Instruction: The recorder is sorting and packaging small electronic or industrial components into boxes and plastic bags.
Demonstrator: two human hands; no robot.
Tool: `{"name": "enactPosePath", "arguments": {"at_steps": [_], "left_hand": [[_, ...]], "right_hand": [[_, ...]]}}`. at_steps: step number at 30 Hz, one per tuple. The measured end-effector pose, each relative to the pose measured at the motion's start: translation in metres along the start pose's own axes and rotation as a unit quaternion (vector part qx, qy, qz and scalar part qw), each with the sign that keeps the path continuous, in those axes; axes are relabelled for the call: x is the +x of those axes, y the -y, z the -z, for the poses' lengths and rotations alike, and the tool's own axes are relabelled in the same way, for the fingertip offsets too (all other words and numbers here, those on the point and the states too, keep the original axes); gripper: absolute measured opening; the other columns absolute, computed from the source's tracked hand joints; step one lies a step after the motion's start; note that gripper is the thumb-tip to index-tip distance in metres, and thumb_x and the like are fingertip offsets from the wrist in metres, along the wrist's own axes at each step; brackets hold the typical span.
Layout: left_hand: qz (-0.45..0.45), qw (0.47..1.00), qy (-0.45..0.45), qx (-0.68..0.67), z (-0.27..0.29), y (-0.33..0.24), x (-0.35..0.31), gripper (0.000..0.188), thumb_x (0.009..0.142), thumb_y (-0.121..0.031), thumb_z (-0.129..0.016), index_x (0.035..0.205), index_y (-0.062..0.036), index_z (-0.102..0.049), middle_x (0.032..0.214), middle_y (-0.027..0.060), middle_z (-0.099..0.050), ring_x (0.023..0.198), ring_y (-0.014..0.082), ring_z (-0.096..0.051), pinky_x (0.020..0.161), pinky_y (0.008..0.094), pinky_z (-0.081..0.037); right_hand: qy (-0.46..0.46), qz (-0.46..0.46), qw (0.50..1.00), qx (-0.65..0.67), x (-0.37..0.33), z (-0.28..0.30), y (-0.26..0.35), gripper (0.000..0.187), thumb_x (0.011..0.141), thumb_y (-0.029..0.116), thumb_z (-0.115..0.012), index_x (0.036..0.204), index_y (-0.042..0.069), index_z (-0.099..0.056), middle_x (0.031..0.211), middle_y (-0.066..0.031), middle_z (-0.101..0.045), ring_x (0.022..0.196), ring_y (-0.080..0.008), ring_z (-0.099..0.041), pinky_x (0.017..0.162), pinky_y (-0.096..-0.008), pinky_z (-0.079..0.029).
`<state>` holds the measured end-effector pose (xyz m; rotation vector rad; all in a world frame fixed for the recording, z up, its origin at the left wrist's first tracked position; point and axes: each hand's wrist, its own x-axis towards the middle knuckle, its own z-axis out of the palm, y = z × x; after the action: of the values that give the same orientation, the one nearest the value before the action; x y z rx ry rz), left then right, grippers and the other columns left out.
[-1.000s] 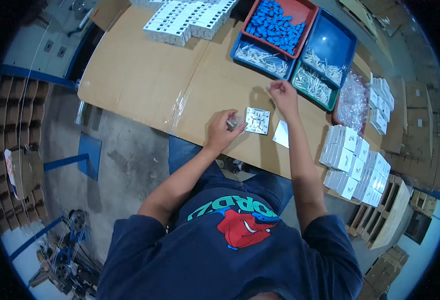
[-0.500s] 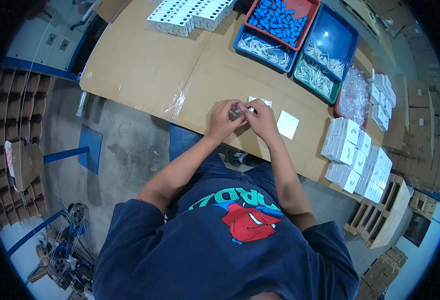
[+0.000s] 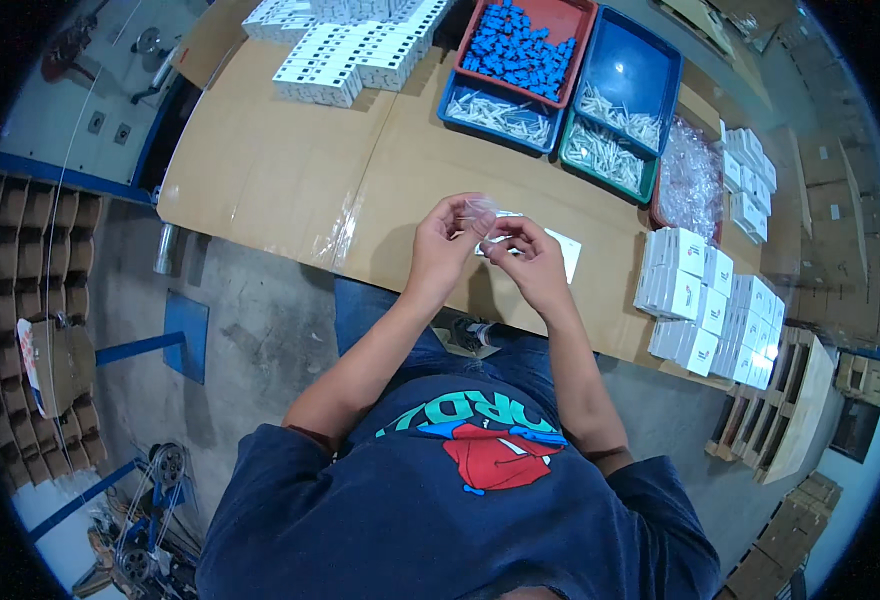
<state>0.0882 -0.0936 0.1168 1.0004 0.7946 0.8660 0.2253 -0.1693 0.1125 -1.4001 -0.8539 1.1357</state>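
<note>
My left hand (image 3: 444,240) and my right hand (image 3: 526,256) meet above the near edge of the cardboard-covered table (image 3: 290,170). Together they pinch a small clear plastic bag (image 3: 482,212) between the fingertips. What is inside the bag is too small to tell. Just behind the hands, flat white cards (image 3: 562,250) lie on the table, partly hidden by my fingers.
At the back stand a red tray of blue parts (image 3: 525,45), a blue tray (image 3: 632,75), and trays of white parts (image 3: 605,155). A heap of clear bags (image 3: 688,180) lies to the right. White boxes (image 3: 710,300) are stacked right, more white boxes (image 3: 345,45) at back left.
A second ago my right hand reached toward the trays while my left held something by the white cards. Since then both hands have come together near the table's edge, holding the bag.
</note>
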Motion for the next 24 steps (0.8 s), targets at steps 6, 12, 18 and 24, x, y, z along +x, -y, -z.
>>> {"name": "enactPosePath", "arguments": {"at_steps": [6,12,18,24], "left_hand": [[0.056,0.972,0.094,-0.209,-0.011,-0.046,-0.012,0.044,0.092,-0.002,-0.065,0.134,0.0032,-0.054,0.122,0.0134,-0.062,0.107,0.0161,-0.062,0.092,0.0312,-0.054],[-0.017,0.993,0.111,-0.027,-0.019,-0.050,-0.014,0.037,0.091,0.003,-0.065,0.127,0.0040,-0.058,0.120,0.0119,-0.064,0.107,0.0158,-0.063,0.091,0.0290,-0.054],[-0.017,0.996,0.083,-0.020,-0.021,-0.044,-0.013,0.027,0.092,-0.002,-0.067,0.119,0.0030,-0.062,0.110,0.0086,-0.068,0.102,0.0129,-0.063,0.086,0.0267,-0.054],[-0.016,0.995,0.090,-0.047,-0.022,-0.043,-0.013,0.026,0.092,-0.002,-0.068,0.117,0.0028,-0.063,0.109,0.0080,-0.067,0.099,0.0128,-0.064,0.086,0.0274,-0.054]], "right_hand": [[-0.044,0.010,0.994,0.104,-0.007,0.013,0.047,0.020,0.093,0.006,-0.068,0.109,-0.005,-0.064,0.091,-0.0084,-0.069,0.074,-0.0126,-0.065,0.069,-0.0262,-0.055],[-0.028,0.034,0.992,0.119,-0.012,0.017,0.066,0.016,0.094,0.008,-0.066,0.106,-0.004,-0.066,0.086,-0.0070,-0.068,0.071,-0.0122,-0.065,0.066,-0.0257,-0.054],[-0.016,0.022,0.993,0.116,-0.017,0.018,0.069,0.015,0.095,0.009,-0.065,0.105,-0.002,-0.066,0.085,-0.0066,-0.067,0.070,-0.0115,-0.064,0.064,-0.0251,-0.053],[-0.030,0.015,0.988,0.151,-0.016,0.015,0.068,0.013,0.095,0.007,-0.066,0.104,-0.001,-0.065,0.085,-0.0061,-0.066,0.069,-0.0110,-0.063,0.061,-0.0256,-0.053]]}}
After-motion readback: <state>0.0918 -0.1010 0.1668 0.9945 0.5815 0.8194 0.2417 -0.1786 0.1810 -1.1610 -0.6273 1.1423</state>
